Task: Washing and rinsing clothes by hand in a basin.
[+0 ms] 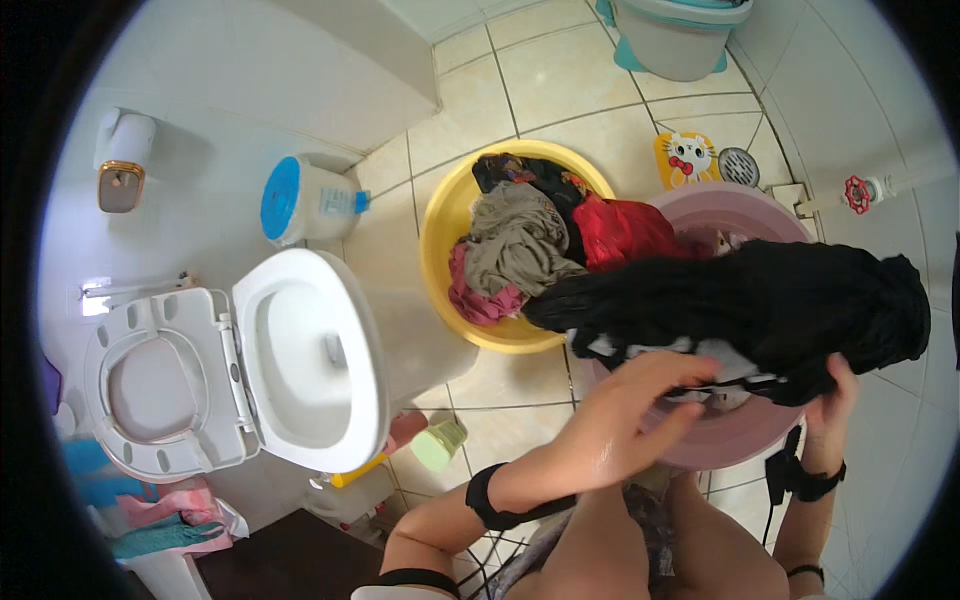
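Note:
A bunched black garment point(787, 307) with white and grey parts stretches over a pink basin point(720, 450) and overlaps the rim of a yellow basin point(433, 277). On the garment's lower right edge, my right hand point(829, 401) grips the cloth, its fingers partly hidden. My left hand point(637, 416) is at the garment's near edge, thumb and fingers spread, fingertips beside the grey part. Water and some wet cloth show in the pink basin under the garment. A red cloth point(619, 232) lies across both basins' rims. In the yellow basin are a grey-brown garment point(517, 232) and a pink cloth point(480, 292).
A white toilet point(367, 360) with its seat raised stands at the left, near a blue-lidded white container point(322, 199). A green cup point(439, 444) is on the tiles. A floor drain point(739, 166), a red-handled valve point(857, 195) and a grey bucket point(675, 45) are at the upper right.

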Tool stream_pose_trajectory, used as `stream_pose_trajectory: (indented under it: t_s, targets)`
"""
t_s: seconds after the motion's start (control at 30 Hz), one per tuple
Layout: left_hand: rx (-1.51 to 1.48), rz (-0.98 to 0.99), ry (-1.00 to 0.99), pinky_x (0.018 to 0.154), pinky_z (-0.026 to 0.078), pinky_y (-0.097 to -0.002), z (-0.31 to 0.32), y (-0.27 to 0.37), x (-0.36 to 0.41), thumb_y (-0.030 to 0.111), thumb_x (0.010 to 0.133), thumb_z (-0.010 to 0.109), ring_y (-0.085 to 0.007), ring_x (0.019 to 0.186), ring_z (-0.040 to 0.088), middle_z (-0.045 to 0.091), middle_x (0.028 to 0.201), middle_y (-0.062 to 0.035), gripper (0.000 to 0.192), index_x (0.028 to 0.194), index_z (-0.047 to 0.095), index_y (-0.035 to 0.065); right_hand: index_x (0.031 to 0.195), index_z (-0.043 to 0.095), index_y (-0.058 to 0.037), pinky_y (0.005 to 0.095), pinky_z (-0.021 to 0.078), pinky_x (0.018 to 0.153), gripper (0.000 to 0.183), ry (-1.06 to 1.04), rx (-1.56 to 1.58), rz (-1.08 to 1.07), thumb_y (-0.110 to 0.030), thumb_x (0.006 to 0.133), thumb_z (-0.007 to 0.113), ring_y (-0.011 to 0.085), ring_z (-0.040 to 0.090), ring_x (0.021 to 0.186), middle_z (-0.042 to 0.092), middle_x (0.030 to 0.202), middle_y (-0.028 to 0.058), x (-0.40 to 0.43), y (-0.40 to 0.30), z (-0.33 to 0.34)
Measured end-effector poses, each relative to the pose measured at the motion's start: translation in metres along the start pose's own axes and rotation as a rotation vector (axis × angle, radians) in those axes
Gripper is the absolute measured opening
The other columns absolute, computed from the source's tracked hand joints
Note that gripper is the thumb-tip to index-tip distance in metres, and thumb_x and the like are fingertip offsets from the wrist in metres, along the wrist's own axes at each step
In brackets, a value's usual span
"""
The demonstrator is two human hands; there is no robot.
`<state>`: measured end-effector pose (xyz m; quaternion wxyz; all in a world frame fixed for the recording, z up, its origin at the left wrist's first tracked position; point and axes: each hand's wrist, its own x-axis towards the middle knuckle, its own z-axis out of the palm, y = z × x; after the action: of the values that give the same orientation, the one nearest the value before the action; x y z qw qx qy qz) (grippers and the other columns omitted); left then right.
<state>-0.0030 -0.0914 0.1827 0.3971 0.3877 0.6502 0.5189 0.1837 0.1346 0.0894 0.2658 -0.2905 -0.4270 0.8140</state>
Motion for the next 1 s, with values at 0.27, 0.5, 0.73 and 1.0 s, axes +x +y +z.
stream_pose_trajectory:
  t_s: [0.27,0.5,0.73,1.0]
  targets:
    - [0.532,-0.278,0.001,0.101,0.032,-0.0411,0.056,-0.121,0.008,0.017,0.071,0.07,-0.0426,0.123,0.033,0.03,0.136,-0.0274,0.084,0.139,0.024,0.0024,0.118,0.051,0.0011,0.0339,0.0445,0.087,0.052,0.222,-0.678,0.16,-0.012,0.073,0.073,0.0269,0.058,0.095,0.061,0.107,0.0123,-0.012,0.025,-0.039]
    - [0.674,-0.46,-0.238,0.094,0.032,-0.0641,0.102,-0.126,0.084,0.024,0.066,0.076,-0.0468,0.13,0.021,0.008,0.145,-0.0264,0.108,0.144,0.002,0.0159,0.144,0.011,-0.0132,0.0575,0.032,0.096,0.101,-0.089,-1.602,0.0,-0.025,0.067,0.077,0.0413,0.023,0.13,0.02,0.143,0.0216,0.011,0.076,-0.016]
    - [1.059,-0.485,-0.341,0.088,0.04,-0.0614,0.11,-0.202,0.119,0.023,0.067,0.077,-0.0421,0.128,0.027,0.006,0.147,-0.0208,0.107,0.145,0.004,0.0207,0.144,0.007,-0.0176,0.067,0.0332,0.09,0.1,-0.427,-1.813,0.349,-0.033,0.071,0.074,0.0444,0.017,0.132,0.013,0.146,0.0212,0.064,0.13,-0.046]
    - [0.543,-0.246,0.087,0.075,0.046,-0.0482,0.119,-0.261,0.156,0.019,0.08,0.052,-0.0389,0.088,0.059,0.062,0.094,-0.0213,0.028,0.105,0.055,0.0065,0.108,0.058,0.0007,0.0463,0.0414,0.089,0.044,-0.214,-1.755,0.42,-0.03,0.076,0.051,0.0421,0.052,0.106,0.055,0.114,0.0272,0.133,0.166,-0.089]
